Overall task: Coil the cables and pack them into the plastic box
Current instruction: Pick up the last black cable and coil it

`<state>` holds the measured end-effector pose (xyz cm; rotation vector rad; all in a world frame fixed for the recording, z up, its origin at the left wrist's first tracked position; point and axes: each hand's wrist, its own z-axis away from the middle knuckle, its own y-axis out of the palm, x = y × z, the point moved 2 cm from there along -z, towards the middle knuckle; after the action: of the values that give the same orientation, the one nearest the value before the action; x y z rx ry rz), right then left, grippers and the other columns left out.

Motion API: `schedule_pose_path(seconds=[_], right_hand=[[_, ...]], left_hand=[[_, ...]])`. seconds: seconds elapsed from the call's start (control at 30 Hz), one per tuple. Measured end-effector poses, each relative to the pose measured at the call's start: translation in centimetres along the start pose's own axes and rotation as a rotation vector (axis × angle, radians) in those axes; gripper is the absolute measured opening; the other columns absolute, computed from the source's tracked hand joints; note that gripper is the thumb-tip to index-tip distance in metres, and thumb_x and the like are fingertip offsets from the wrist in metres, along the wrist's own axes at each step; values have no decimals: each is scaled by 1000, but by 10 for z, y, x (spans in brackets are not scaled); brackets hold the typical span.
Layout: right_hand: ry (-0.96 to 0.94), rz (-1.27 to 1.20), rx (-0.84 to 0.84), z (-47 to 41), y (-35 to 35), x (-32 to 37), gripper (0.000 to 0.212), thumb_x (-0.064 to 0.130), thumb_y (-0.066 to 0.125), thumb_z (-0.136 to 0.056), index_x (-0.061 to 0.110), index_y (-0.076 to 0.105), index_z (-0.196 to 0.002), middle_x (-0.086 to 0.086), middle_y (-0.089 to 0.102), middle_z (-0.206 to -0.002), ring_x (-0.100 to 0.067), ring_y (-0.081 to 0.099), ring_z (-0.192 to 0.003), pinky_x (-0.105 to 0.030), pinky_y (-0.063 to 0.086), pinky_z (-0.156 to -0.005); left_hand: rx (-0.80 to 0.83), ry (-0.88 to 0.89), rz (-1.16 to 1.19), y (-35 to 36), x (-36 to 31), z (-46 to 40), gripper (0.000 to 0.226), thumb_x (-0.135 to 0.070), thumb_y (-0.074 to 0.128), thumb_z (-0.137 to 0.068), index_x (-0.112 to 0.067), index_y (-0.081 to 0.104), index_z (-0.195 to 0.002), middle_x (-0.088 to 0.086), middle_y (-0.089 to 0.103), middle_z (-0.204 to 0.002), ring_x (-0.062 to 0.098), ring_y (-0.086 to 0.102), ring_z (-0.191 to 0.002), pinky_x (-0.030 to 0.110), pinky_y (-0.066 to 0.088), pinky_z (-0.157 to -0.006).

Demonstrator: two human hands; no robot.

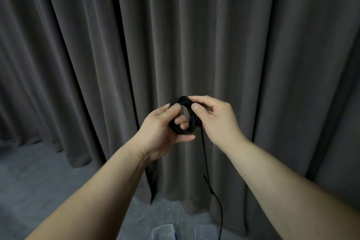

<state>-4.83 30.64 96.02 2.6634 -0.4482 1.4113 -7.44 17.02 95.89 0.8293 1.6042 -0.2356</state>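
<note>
The black cable, mostly coiled, was gripped by the left hand and pinched at its top by the right hand, apparently to keep the loops together above the plastic box.

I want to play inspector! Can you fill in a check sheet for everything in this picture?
Surface: grey floor, only partly in view.
Job's things: black cable coil held up in both hands; clear plastic box at the bottom edge.
Clutter: nothing seen.
Grips: left hand holds the coil, fingers through its loop; right hand pinches the coil's upper right side.
Cables: loose tail hangs from the coil toward the floor.
Surroundings: dark grey curtain behind.
</note>
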Motion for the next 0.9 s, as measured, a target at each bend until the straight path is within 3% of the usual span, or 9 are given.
schedule_pose_path(seconds=[0.1,0.2,0.33,0.4,0.5,0.6,0.7,0.8,0.9], right_hand=[[121,-23,136,7,-12,-12,31,4,52,-95,29,59,-112,0,65,-81,-18,62,-64,-28,51,-58],[206,98,131,20,-26,-29,31,0,56,-89,30,53,-95,1,59,-73,-16,57,-53,-32,48,-59],[68,420,47,24,-43,-35,23,11,59,-89,34,62,-86,16,55,-60,-7,55,-57,-29,49,-66],[-73,699,115,24,-45,-22,17,20,56,-93,31,67,-100,15,61,-77,-11,60,-76,-26,46,-71],[-166,939,354,25,-38,6,32,21,42,-97,29,62,-121,8,58,-110,-19,58,-103,-27,43,-84],[-188,888,513,25,-33,29,40,13,38,-96,26,60,-127,8,52,-116,-16,53,-107,-23,39,-89],[-235,777,530,19,-33,43,38,8,42,-95,24,67,-119,11,51,-101,-9,52,-94,-20,39,-84],[-215,516,413,14,-34,52,28,2,54,-90,22,72,-98,9,63,-92,-5,60,-88,-12,42,-81],[-147,255,267,11,-35,57,27,-1,63,-83,25,60,-78,15,66,-71,-2,64,-68,-14,48,-68]], left_hand=[[-140,100,62,6,-2,-7,25,-21,39,-102,-19,47,-78,-4,36,-60,9,43,-56,31,53,-62],[-256,198,119,5,-9,-16,28,-20,39,-103,-21,39,-74,-5,35,-59,9,42,-54,28,48,-60],[-401,253,50,5,-11,-18,27,-21,42,-102,-22,40,-75,-6,38,-60,8,44,-55,28,42,-66],[-444,268,10,11,-8,-17,26,-20,42,-102,-22,41,-76,-6,39,-59,8,44,-56,30,41,-70],[-476,336,-124,19,-4,-15,25,-19,44,-100,-19,41,-75,-5,39,-61,11,42,-60,29,41,-70],[-476,399,-404,19,-1,-11,21,-30,49,-93,-17,45,-77,-11,47,-59,11,46,-64,33,42,-75],[-431,378,-503,25,0,-5,21,-22,45,-102,-14,49,-83,-10,50,-63,10,47,-66,33,42,-75],[-335,294,-418,34,2,-1,17,-22,47,-102,-10,56,-95,0,58,-77,15,54,-77,32,46,-77],[-238,231,-413,40,3,1,31,-40,49,-93,-10,58,-89,-1,58,-71,17,54,-75,39,44,-81]])
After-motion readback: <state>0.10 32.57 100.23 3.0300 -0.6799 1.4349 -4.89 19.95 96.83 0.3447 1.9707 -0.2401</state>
